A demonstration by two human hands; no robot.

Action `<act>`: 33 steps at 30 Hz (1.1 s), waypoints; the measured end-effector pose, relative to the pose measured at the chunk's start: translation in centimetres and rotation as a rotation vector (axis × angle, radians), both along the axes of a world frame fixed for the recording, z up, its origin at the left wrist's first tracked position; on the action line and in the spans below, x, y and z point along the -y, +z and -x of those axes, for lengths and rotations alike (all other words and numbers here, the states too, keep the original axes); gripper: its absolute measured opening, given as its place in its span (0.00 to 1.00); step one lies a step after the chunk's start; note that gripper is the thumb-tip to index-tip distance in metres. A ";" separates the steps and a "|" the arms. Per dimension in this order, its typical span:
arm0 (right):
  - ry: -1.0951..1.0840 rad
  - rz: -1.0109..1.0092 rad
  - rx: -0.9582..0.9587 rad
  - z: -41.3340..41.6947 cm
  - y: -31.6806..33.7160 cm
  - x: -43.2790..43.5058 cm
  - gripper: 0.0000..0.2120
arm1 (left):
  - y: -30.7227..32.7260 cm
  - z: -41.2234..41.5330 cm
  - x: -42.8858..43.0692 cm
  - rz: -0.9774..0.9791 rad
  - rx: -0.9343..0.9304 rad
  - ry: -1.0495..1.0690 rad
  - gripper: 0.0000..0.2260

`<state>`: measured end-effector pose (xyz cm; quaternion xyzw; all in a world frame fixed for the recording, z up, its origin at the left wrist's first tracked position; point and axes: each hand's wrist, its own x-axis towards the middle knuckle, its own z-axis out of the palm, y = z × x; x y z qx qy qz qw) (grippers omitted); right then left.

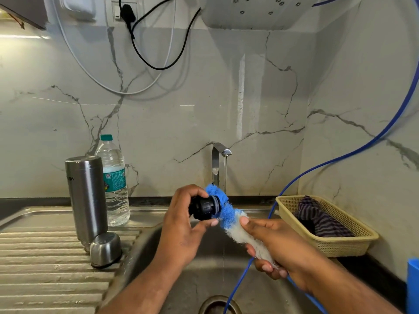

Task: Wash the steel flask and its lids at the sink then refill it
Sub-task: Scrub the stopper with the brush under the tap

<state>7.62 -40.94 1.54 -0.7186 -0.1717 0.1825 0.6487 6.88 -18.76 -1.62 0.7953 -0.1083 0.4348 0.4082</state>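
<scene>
In the head view, our left hand [181, 220] pinches the black inner lid [205, 208] sideways over the sink [158, 257]. That lets our right hand [272, 243], curled round the brush [229, 216], scrub its face. At nine o'clock the steel flask [87, 196] stands mouth-down on the drainboard [45, 268], probably draining, with its steel cap [105, 249] just beside.

Brush [235, 225] against black lid [205, 207] over sink [145, 245]
</scene>
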 end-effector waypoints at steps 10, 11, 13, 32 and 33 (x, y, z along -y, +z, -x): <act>-0.188 0.090 0.402 -0.2 0.3 -0.1 0.12 | -0.3 -0.4 -0.2 0.298 -0.185 0.061 0.22; -0.217 0.151 0.524 -0.3 0.1 -0.1 0.15 | -0.4 -0.5 -0.4 0.359 -0.203 0.055 0.22; -0.237 0.276 0.691 -0.4 -0.3 -0.3 0.20 | -0.6 -0.8 -0.9 0.462 -0.217 0.034 0.26; -0.220 0.489 1.083 -1.7 -2.0 -1.1 0.31 | 1.6 0.9 2.3 1.251 -0.471 -0.438 0.17; -0.222 0.520 1.112 -1.6 -1.9 -1.1 0.31 | 1.9 1.0 2.7 1.297 -0.460 -0.432 0.15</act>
